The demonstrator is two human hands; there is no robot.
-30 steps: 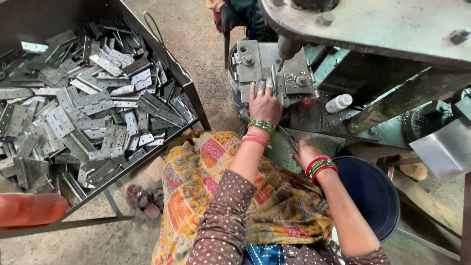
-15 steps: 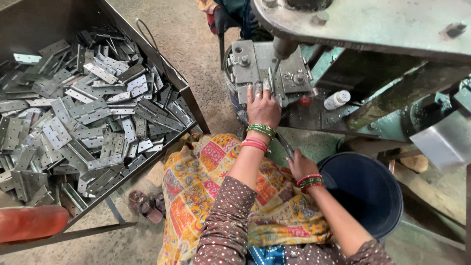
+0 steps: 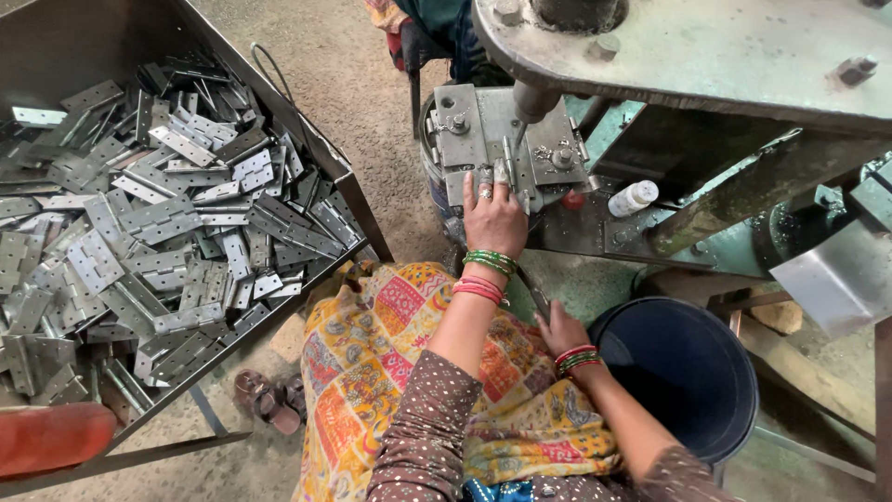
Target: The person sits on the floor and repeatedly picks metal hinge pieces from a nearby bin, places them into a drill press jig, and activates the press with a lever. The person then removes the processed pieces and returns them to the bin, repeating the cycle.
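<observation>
Since the earlier frame, my view has shifted slightly, and my left hand (image 3: 495,216) stays stretched forward onto the grey metal press plate (image 3: 483,139), while my right hand (image 3: 560,328) has settled low beside the dark blue bucket (image 3: 683,372). At my left fingertips (image 3: 485,178), a small grey metal piece (image 3: 503,173) sits on the plate, just in front of the vertical ram (image 3: 533,100). My left fingers lie nearly flat and close together, pressing on that piece rather than wrapping round it. My right hand is loosely curled against a thin dark rod (image 3: 533,293) at the bucket's rim; I cannot tell whether it grips the rod or only touches it. Green and red bangles circle both wrists. To my left, a big metal bin (image 3: 358,200) is heaped with flat grey hinges (image 3: 177,223). A patterned yellow cloth (image 3: 390,353) covers my lap. A small white bottle (image 3: 634,197) lies on the machine, right of the plate.
</observation>
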